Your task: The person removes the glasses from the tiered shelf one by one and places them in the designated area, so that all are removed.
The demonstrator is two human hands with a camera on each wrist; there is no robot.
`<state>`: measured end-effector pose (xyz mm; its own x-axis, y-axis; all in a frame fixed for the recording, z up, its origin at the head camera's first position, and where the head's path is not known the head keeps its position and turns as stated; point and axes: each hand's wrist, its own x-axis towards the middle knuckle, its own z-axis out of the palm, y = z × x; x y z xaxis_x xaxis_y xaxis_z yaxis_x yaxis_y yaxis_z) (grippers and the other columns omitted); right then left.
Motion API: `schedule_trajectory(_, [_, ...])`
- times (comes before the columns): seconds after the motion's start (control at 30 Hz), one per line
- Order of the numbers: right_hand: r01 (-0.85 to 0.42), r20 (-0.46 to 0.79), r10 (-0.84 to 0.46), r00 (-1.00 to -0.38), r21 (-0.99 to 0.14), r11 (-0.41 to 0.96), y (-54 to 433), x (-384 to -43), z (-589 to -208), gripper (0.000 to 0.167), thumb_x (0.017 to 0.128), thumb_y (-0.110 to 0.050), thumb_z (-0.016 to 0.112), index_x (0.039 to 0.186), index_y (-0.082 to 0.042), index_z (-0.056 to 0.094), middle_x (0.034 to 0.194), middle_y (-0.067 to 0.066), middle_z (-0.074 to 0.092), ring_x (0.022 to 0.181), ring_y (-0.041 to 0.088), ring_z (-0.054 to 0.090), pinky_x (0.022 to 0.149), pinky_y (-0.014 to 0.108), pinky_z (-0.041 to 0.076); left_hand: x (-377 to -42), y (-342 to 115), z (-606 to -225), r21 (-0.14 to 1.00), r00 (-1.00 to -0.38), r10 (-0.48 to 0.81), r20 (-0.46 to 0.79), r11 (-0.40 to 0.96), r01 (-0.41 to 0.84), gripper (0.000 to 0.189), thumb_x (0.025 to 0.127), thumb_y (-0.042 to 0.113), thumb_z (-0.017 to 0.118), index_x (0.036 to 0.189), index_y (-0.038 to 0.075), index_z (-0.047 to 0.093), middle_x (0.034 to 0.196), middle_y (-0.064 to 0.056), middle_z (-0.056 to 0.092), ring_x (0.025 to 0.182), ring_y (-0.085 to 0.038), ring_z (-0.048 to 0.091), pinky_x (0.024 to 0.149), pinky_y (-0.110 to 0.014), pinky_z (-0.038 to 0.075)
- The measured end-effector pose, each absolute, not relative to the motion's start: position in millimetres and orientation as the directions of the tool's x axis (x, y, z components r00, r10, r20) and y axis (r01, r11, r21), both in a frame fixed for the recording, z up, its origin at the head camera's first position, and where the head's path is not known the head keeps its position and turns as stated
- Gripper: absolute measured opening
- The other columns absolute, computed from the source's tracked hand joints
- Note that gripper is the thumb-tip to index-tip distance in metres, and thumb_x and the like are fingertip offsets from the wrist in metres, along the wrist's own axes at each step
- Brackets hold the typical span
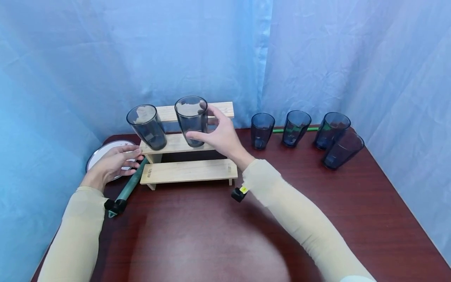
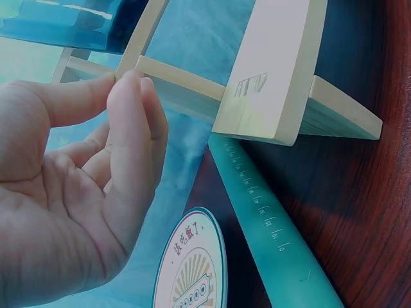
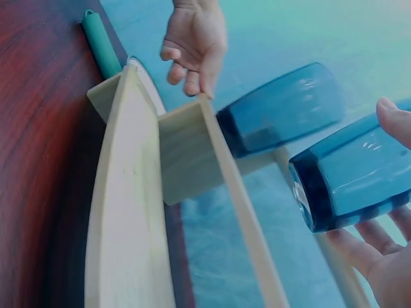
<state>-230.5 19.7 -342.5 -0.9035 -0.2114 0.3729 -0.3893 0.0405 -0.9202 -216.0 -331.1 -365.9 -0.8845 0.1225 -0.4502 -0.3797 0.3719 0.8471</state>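
My right hand point(image 1: 223, 135) grips a dark tinted glass point(image 1: 190, 121) around its side, thumb in front and fingers behind. Its base is close over the middle tier of a wooden stepped rack point(image 1: 188, 171), slightly tilted in the right wrist view. Beside it, to the left, a second glass point(image 1: 148, 127) stands on that same tier. My left hand point(image 1: 114, 162) pinches the left end of the tier between thumb and fingertips, as the left wrist view shows at the board's corner point(image 2: 138, 64).
Several more tinted glasses point(image 1: 262, 131) stand at the back right of the dark red table point(image 1: 211, 235). A round white plate-like disc point(image 1: 95, 156) with printing lies left of the rack. A green tube with scale marks point(image 1: 132, 184) lies beside it. Blue curtains point(image 1: 225, 51) enclose the table.
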Motion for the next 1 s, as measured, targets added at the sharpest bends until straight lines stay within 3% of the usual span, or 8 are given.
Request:
schedule_trajectory(0.33, [-0.461,0.437,-0.229,-0.87,-0.885,0.06,68,-217,-330,0.075,0.079,-0.023,0.09,0.145,-0.029,0.055,0.13,-0.003,0.062,0.109,0.017,0.063,0.086,0.039,0.058,-218,-333,-367,0.847,-0.881,0.131,-0.455,0.368,-0.383,0.075,0.104,0.04,0.057,0.159,0.001,0.022,0.1,0.008,0.063,0.086,-0.012,0.064,0.073,-0.025,0.058])
schedule_trajectory(0.5, [-0.467,0.441,-0.219,-0.87,-0.88,0.086,90,-210,-325,0.076,0.079,-0.02,0.091,0.145,-0.03,0.055,0.131,-0.002,0.062,0.107,0.018,0.064,0.089,0.039,0.057,-217,-332,-366,0.848,-0.88,0.131,-0.456,0.362,-0.386,0.074,0.105,0.039,0.057,0.159,0.001,0.023,0.1,0.008,0.064,0.085,-0.012,0.064,0.073,-0.025,0.058])
schedule_trajectory(0.73, [-0.437,0.413,-0.171,-0.894,-0.89,0.133,123,-203,-326,0.079,0.079,-0.01,0.089,0.148,-0.022,0.053,0.135,0.001,0.061,0.108,0.022,0.066,0.093,0.04,0.055,-215,-330,-364,0.841,-0.884,0.118,-0.453,0.385,-0.38,0.076,0.104,0.043,0.057,0.158,0.001,0.024,0.104,0.007,0.063,0.089,-0.014,0.064,0.076,-0.025,0.058])
schedule_trajectory(1.0, [-0.403,0.392,-0.093,-0.915,-0.889,0.217,168,-192,-336,0.077,0.079,-0.017,0.09,0.146,-0.028,0.054,0.136,0.0,0.062,0.111,0.018,0.066,0.092,0.035,0.056,-215,-330,-365,0.842,-0.885,0.12,-0.45,0.386,-0.376,0.075,0.104,0.043,0.056,0.158,0.0,0.025,0.106,0.004,0.063,0.089,-0.014,0.064,0.075,-0.025,0.058])
